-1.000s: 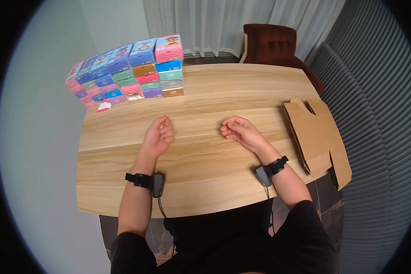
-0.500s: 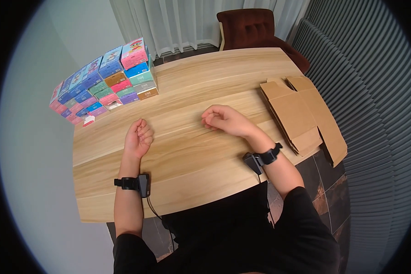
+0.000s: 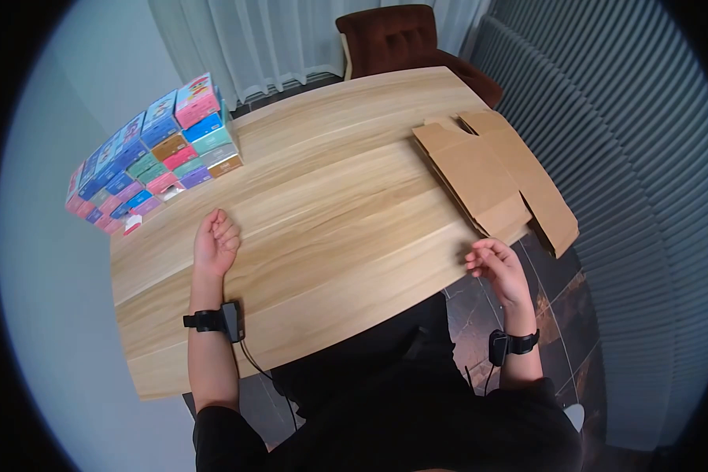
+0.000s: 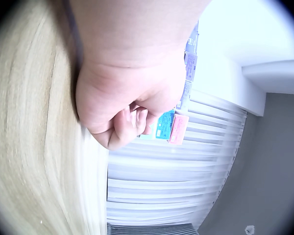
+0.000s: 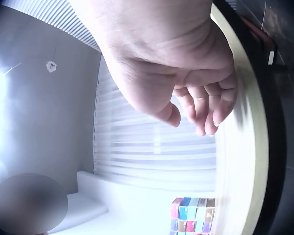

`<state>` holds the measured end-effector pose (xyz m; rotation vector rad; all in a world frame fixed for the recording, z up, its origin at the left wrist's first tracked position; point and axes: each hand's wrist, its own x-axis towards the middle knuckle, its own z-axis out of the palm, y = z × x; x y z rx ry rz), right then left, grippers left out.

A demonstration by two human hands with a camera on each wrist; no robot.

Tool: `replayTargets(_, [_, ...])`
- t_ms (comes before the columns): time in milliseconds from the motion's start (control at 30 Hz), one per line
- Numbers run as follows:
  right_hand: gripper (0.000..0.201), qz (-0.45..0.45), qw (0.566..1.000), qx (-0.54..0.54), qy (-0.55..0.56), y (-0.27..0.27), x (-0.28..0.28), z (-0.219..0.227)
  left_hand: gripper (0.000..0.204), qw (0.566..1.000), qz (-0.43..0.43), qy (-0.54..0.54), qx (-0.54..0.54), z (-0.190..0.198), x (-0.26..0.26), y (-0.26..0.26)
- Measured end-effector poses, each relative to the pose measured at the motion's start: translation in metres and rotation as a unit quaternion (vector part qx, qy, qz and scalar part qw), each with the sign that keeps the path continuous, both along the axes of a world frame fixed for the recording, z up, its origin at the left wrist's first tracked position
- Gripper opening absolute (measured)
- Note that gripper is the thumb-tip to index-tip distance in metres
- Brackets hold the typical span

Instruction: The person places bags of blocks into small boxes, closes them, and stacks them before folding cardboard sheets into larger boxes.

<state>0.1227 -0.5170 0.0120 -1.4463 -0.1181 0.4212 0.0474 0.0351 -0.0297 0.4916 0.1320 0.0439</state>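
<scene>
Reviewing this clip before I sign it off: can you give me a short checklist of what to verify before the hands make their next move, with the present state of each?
1. Left hand free of any item: ok, it rests on the table with fingers loosely curled, holding nothing.
2. Right hand free: ok, it hangs off the table's near edge, empty, fingers relaxed.
3. Flat cardboard blanks within reach of the right hand: ok, probably; they lie just beyond it at the table's right edge.
4. Blanks fully supported: not ok, one overhangs the edge.
5. Stack of coloured boxes standing steadily: ok, stacked at the far left corner.
6. Number of blanks: cannot tell.
</scene>
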Motion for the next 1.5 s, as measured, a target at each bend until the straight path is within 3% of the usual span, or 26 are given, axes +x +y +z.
replayTargets(267, [0.021,-0.139,0.990,-0.006,0.014,-0.039,0.003,-0.009,0.026,1.000,-0.010,-0.012,-0.009,0.000,-0.001,0.001])
replayTargets(633, [0.025,-0.079,0.992,0.061,0.083,-0.043,0.026,0.005,0.026,1.000,0.000,-0.004,0.008,0.000,-0.002,0.001])
replayTargets(833, [0.022,-0.046,0.975,0.167,0.138,-0.038,0.042,0.008,0.026,1.000,0.004,-0.002,0.012,0.000,-0.002,0.001])
replayTargets(933, [0.020,-0.070,0.962,0.203,0.169,-0.028,0.048,0.014,0.026,1.000,0.001,-0.008,0.014,0.000,-0.002,0.000])
replayTargets(1033, [0.023,-0.124,0.982,0.100,0.101,-0.026,0.056,0.005,0.026,1.000,0.001,-0.007,0.010,0.001,-0.002,-0.001])
replayTargets(1267, [0.015,-0.120,0.984,0.097,-0.094,-0.014,0.045,0.029,0.026,1.000,0.000,-0.003,0.000,-0.002,-0.001,0.000])
replayTargets(1500, [0.017,-0.092,0.970,0.082,-0.208,-0.004,0.031,0.054,0.022,0.998,0.011,0.011,0.063,0.002,-0.002,-0.006])
